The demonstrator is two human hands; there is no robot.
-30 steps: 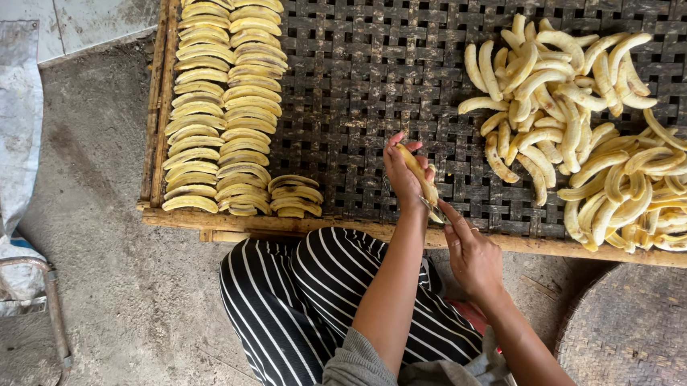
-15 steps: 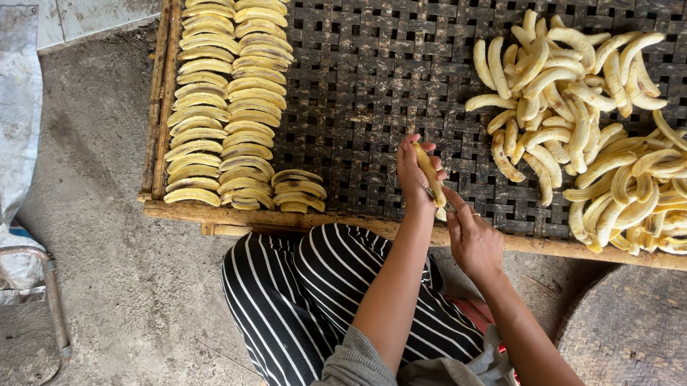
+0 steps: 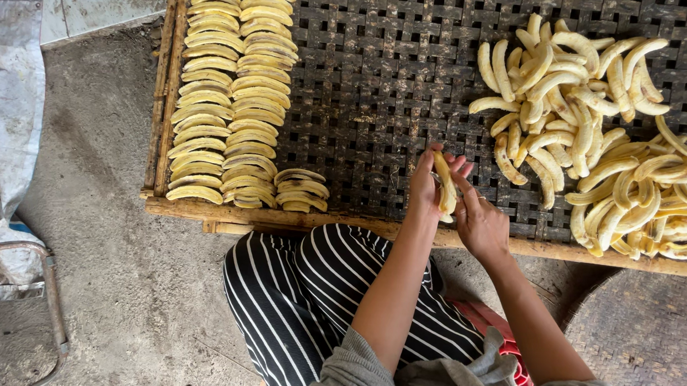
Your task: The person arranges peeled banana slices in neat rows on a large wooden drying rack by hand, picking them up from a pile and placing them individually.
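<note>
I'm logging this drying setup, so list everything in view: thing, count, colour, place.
Peeled whole bananas: one loose heap, pale yellow, right part of the rack.
Flat sliced banana pieces: two long rows plus a short third, yellow, left part of the rack.
Woven bamboo drying rack: one, dark lattice with a tan wooden frame.
Grey plastic sheet: one, far left on the concrete floor.
Striped trousers: black and white, below the rack.
Left hand: holds one peeled banana.
Right hand: fingers against that banana.
</note>
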